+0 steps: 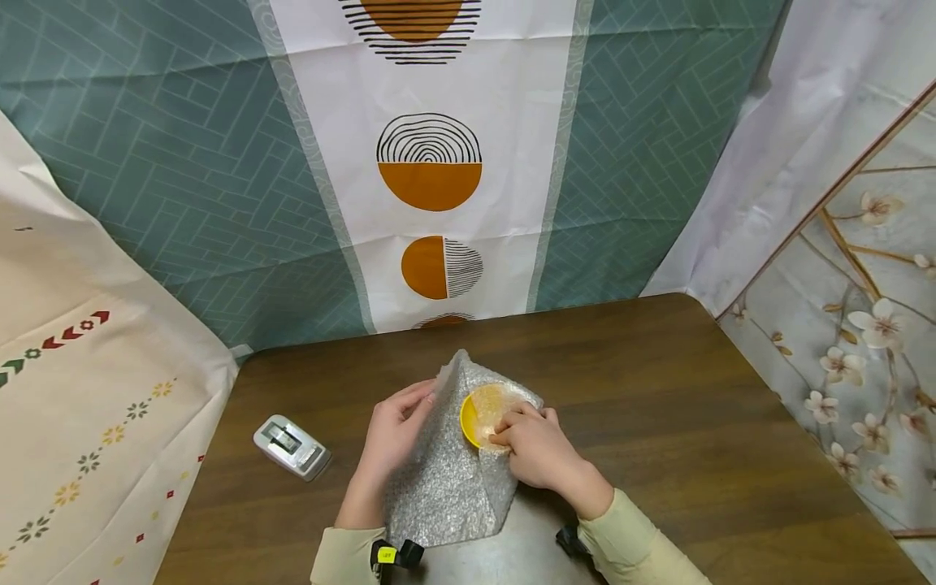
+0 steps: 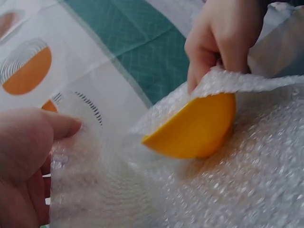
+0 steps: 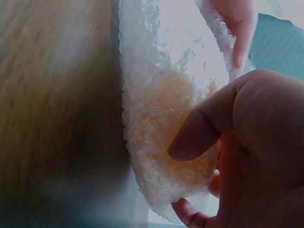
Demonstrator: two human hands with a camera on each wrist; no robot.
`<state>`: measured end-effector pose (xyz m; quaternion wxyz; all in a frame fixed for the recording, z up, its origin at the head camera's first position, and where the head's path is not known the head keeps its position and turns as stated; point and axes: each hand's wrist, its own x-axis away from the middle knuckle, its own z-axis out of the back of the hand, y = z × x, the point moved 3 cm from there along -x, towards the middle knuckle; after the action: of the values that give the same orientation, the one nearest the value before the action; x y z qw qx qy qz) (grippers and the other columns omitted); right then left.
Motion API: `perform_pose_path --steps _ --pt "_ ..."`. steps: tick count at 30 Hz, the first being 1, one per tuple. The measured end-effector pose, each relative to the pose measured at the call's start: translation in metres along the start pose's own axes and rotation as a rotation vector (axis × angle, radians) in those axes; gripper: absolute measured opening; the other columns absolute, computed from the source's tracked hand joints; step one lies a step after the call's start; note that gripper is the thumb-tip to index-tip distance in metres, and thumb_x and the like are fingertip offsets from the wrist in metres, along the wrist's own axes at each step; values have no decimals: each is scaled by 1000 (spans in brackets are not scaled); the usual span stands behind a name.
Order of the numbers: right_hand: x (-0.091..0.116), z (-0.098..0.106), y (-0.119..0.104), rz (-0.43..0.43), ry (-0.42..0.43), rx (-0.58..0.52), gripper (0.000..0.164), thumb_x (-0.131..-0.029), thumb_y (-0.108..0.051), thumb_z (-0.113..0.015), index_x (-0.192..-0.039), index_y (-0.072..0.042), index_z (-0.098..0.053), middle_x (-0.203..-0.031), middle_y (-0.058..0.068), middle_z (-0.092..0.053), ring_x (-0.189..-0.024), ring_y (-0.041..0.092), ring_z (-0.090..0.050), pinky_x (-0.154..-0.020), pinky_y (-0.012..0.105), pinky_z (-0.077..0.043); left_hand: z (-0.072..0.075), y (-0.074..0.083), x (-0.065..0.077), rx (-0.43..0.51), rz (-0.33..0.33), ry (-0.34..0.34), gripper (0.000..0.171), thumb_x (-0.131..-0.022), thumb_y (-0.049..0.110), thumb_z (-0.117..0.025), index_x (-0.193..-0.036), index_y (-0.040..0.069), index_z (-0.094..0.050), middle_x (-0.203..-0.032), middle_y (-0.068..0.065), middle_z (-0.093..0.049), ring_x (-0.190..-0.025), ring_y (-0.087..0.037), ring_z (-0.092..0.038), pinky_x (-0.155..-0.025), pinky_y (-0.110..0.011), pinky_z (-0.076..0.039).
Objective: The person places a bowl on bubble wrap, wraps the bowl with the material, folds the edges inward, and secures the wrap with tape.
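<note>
A yellow bowl (image 1: 469, 419) stands tilted on a sheet of bubble wrap (image 1: 446, 500), with a flap folded over its right side. In the left wrist view the bowl's yellow wall (image 2: 197, 128) shows between layers of the wrap. My left hand (image 1: 395, 431) pinches the sheet's left edge between thumb and fingers, holding it raised. With the thumb on the outside of the flap, my right hand (image 1: 539, 451) grips the wrapped side of the bowl. The right wrist view shows the bowl only blurred through the wrap (image 3: 166, 114).
On the brown wooden table (image 1: 658, 406), a small white and grey device (image 1: 292, 447) with a dark window lies left of the hands. A pale grey surface (image 1: 504, 544) shows below the wrap. Patterned cloths (image 1: 475, 146) hang around the table.
</note>
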<state>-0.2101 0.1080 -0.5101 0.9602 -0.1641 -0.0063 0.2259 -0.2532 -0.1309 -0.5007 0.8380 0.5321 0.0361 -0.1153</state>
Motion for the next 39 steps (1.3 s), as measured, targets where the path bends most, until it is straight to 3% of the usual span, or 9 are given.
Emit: perform_pose_path --steps 5,10,22,26,31,39 --pt "0 -1 0 0 -4 12 43 -85 4 -63 -115 -16 -86 -114 -4 -72 -127 25 -54 -92 59 -40 -12 7 3 -58 -131 -112 31 -107 21 -69 -135 10 -76 -142 -2 -69 -136 -26 -62 -109 -51 -51" --pt "-1 0 -1 4 -9 18 42 -88 3 -64 -119 -16 -85 -117 -3 -72 -128 25 -54 -91 59 -41 -18 12 3 -111 -159 -176 31 -106 22 -70 -136 15 -76 -141 1 -70 -135 -22 -63 -111 -47 -50" --pt "-2 2 2 37 -49 19 41 -93 -1 -63 -126 -18 -82 -132 -2 -72 -133 26 -53 -91 59 -42 -34 18 5 -188 -222 -240 31 -105 17 -72 -135 17 -77 -140 3 -71 -136 -19 -62 -114 -47 -47" --pt "-1 3 3 48 -68 1 41 -95 -3 -63 -129 -17 -80 -137 1 -71 -134 28 -53 -91 59 -41 -38 19 7 -216 -257 -235 30 -105 18 -71 -135 14 -77 -139 -1 -71 -138 -24 -61 -115 -51 -46" --pt "-1 5 6 62 -81 -48 41 -95 -3 -64 -131 -15 -79 -135 1 -73 -133 28 -55 -92 60 -41 -42 19 8 -260 -310 -245 31 -106 20 -69 -135 13 -76 -140 -5 -70 -142 -31 -57 -116 -53 -44" --pt "-1 8 11 101 -86 -74 41 -94 -3 -63 -130 -14 -79 -132 1 -75 -131 25 -57 -94 59 -40 -47 16 9 -309 -334 -254 30 -106 21 -70 -135 13 -77 -139 -5 -70 -145 -35 -53 -116 -57 -43"
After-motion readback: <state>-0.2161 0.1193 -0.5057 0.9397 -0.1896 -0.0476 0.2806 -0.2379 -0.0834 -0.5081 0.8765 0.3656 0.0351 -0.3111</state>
